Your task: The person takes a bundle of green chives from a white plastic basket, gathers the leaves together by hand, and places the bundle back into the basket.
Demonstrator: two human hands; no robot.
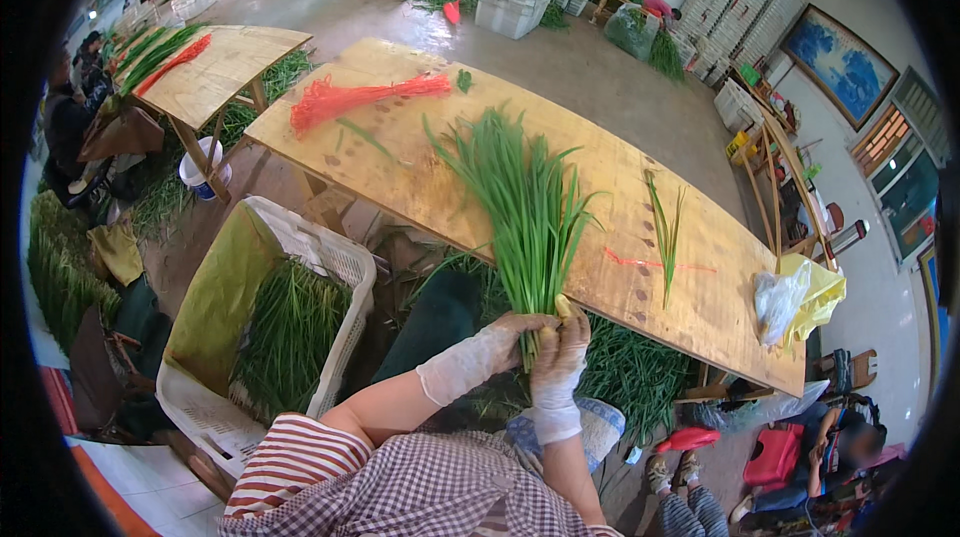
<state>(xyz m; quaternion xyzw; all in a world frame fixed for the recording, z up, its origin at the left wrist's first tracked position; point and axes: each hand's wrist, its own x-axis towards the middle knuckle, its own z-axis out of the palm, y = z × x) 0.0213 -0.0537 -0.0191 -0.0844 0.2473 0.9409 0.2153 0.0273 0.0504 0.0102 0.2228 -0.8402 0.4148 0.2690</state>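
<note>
A fanned bunch of garlic chives (529, 214) rests its leafy end on the wooden table (420, 169), with its stem ends over the near edge. My left hand (510, 334), in a thin whitish glove, is closed around the stems from the left. Gloved as well, my right hand (559, 349) holds the same stems from the right, fingers up along them. To the right, a few loose chive leaves (665, 237) lie across a red tie strip (652, 263). A bundle of red tie strips (367, 98) is at the table's far left.
A white plastic crate (349, 312) with a yellow liner holds greens (296, 334) at my left. Plastic bags (795, 300) sit on the table's right end. Cut greens (637, 372) lie beneath the table. Other people sit at the left and lower right.
</note>
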